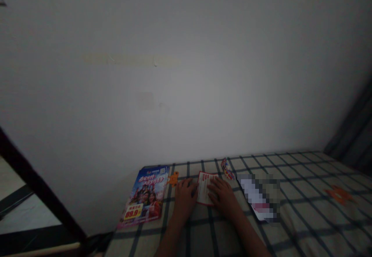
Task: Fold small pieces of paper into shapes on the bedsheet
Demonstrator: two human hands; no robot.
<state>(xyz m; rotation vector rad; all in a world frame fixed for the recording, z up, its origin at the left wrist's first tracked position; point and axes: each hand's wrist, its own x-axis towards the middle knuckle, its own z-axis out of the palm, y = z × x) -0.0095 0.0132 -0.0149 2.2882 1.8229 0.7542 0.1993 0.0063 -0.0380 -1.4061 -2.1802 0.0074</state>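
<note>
A small white card with a red border and red print [204,191] lies on the checked cloth [200,233]. At its left edge is my left hand [185,193], palm down, with the fingertips at or just beside the card. My right hand [223,195] lies palm down across the card's right side, fingers apart, covering part of the print. Both hands look open. Left of them rests a stack of colourful flyers [147,193], with an orange animal-shaped cutout [173,179] between the stack and my left hand.
Beyond my right hand lies a crumpled colourful wrapper [227,169]. A phone-like slab [257,199], partly pixelated, is to the right. Another orange shape [339,194] lies farther right. The wall [186,94] rises behind; a dark bar [40,187] slants at left.
</note>
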